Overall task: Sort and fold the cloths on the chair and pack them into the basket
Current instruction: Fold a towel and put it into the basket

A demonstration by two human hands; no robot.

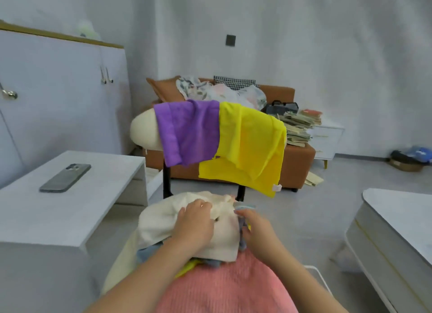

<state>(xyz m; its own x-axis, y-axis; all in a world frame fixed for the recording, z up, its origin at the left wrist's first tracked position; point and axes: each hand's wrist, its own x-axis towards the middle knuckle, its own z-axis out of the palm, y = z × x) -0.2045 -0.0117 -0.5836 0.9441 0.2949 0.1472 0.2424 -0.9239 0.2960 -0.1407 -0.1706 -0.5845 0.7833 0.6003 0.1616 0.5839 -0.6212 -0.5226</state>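
Head view | both hands grasping cream cloth [163, 224] atop pile | left hand [194, 226] | right hand [257, 228] | basket unseen

Matt ribbed pink cloth [224, 289], thin purple cloth [189, 132] (slightly sheer), glossy phone [65, 177].

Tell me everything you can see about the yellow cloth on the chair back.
The yellow cloth is thin, bright and slightly sheer, draped unfolded over the right part of the chair back. It hangs in loose folds, lower than the purple cloth beside it, whose right edge it meets. A small pale tag sits at its lower right corner. Neither hand touches it.
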